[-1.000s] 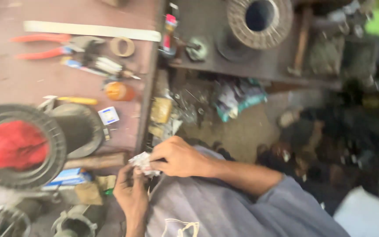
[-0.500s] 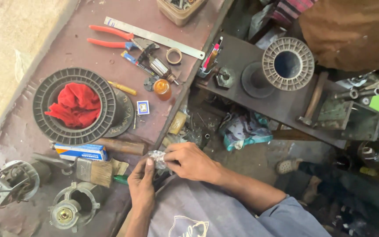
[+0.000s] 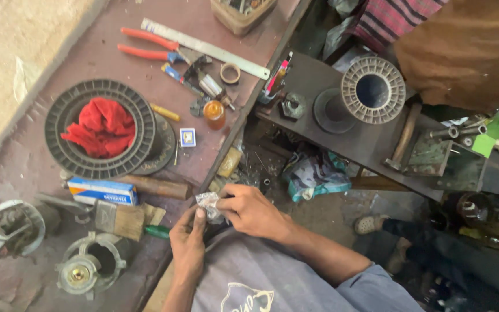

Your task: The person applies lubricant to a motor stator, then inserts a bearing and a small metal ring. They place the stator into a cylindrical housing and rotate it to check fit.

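foil packet pinched between both hands at the bench edge

foil packet [image 3: 209, 203], small, crumpled and silvery, sits between both hands just off the near edge of the bench [image 3: 41, 138], over the person's grey-clad lap. the right hand [image 3: 253, 211] is clenched on it from the right, fingers curled over its top. the left hand [image 3: 189, 240] comes up from below, thumb pressed on the packet's lower edge, so both hands grasp the same thing.

just left of the hands lies a brush [image 3: 121, 219] with a green handle, its bristles pointing away from them. above it are a blue and white box [image 3: 103, 191] and a rusty bar [image 3: 158, 186], lying side by side. beyond those stands a round black ribbed ring [image 3: 100, 128] with a red rag [image 3: 101, 126] bunched inside it. near the ring's right are a small matchbox [image 3: 187, 137] and an orange jar [image 3: 214, 114]. further up the bench lie red-handled pliers [image 3: 151, 46] and a steel ruler [image 3: 204, 48], close together.

at the bottom left are two round metal housings [image 3: 85, 268], apart from the hands. across the gap, on a dark shelf [image 3: 353, 144], stands a grey ribbed cylinder [image 3: 373, 89], with a hammer [image 3: 402, 138] just to its right.
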